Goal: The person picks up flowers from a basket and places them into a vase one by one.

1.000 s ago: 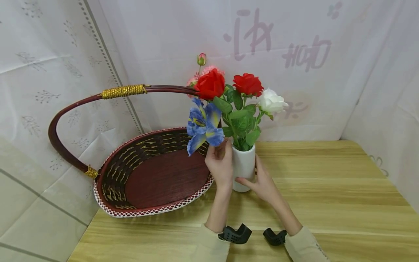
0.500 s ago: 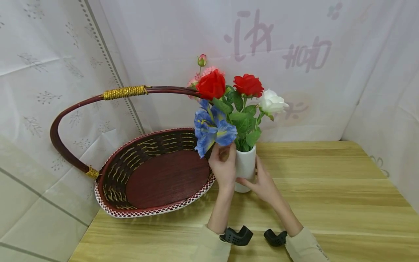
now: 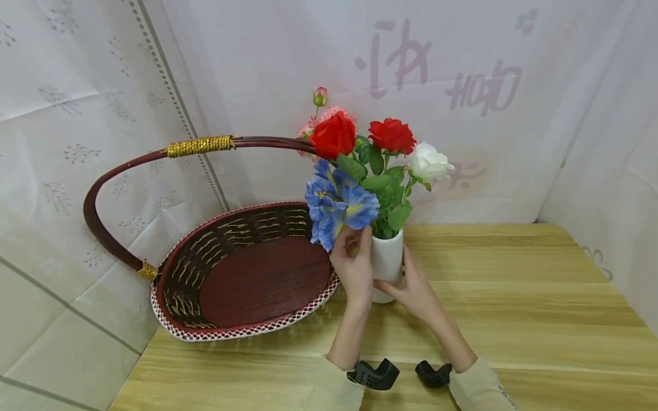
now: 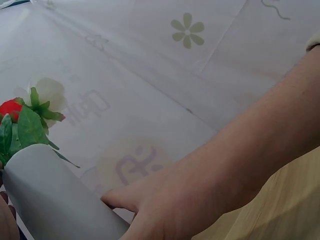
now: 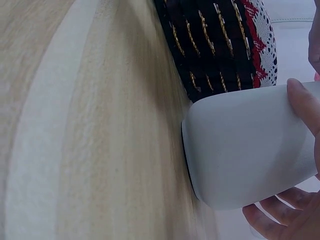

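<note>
A white vase (image 3: 386,260) stands on the wooden table, holding red roses (image 3: 392,136), a white rose (image 3: 429,161) and green leaves (image 3: 380,191). My right hand (image 3: 417,294) grips the vase's lower body; in the right wrist view its thumb (image 5: 302,100) and fingers lie on opposite sides of the vase. Just left of the vase's rim, my left hand (image 3: 354,271) pinches a blue iris (image 3: 341,202) below its bloom. The iris stem and the fingertips on it are hidden. In the left wrist view the left hand shows only at the lower left edge.
A dark red woven basket (image 3: 247,329) with a tall arched handle (image 3: 115,165) sits to the left, close beside the vase. Behind the iris rise pink flowers (image 3: 307,128) and a pink bud (image 3: 320,97). Printed white cloth (image 3: 488,45) hangs around the table (image 3: 514,308).
My left hand has moved a little to the right with the blue iris, so the bloom now covers more of the leaves. The right hand keeps its grip on the vase.
</note>
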A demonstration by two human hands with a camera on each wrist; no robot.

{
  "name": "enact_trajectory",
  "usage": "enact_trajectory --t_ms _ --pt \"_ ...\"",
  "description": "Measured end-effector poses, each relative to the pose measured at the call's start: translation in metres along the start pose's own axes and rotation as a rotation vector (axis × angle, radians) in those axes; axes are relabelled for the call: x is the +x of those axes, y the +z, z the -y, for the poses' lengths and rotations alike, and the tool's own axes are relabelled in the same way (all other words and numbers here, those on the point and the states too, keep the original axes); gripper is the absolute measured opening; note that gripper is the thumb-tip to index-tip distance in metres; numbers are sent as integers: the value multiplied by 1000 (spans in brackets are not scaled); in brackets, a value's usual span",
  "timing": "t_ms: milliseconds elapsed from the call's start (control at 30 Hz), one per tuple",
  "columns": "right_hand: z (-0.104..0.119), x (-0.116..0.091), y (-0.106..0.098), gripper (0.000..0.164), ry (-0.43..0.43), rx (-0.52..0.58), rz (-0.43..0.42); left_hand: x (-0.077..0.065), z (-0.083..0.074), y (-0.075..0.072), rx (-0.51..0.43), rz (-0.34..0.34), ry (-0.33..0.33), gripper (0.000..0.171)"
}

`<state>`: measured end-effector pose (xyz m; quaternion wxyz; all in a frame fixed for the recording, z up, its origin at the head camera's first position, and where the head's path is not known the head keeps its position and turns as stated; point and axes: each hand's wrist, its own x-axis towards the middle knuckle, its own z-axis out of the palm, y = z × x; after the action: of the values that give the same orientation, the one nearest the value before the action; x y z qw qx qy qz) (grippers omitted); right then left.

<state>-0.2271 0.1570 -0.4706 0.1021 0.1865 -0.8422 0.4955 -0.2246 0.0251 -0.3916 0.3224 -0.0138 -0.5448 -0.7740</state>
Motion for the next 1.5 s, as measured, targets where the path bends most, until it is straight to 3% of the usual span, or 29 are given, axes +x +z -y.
enact_trajectory --t_ms 367,700,1067,1267,1500 --pt "0 -1 1 107 -16 -20 -4 -8 1 -1 2 -20 26 20" --pt "2 -1 -1 104 -23 -25 20 -19 3 -4 34 -7 98 23" --pt "9 -2 -14 102 -29 -50 81 -36 1 -9 28 102 185 26" --pt "19 1 -24 102 -69 -60 69 -35 -2 -19 32 197 230 26" --pt "36 -2 -39 108 13 -79 66 -31 -7 -38 132 328 263 28"
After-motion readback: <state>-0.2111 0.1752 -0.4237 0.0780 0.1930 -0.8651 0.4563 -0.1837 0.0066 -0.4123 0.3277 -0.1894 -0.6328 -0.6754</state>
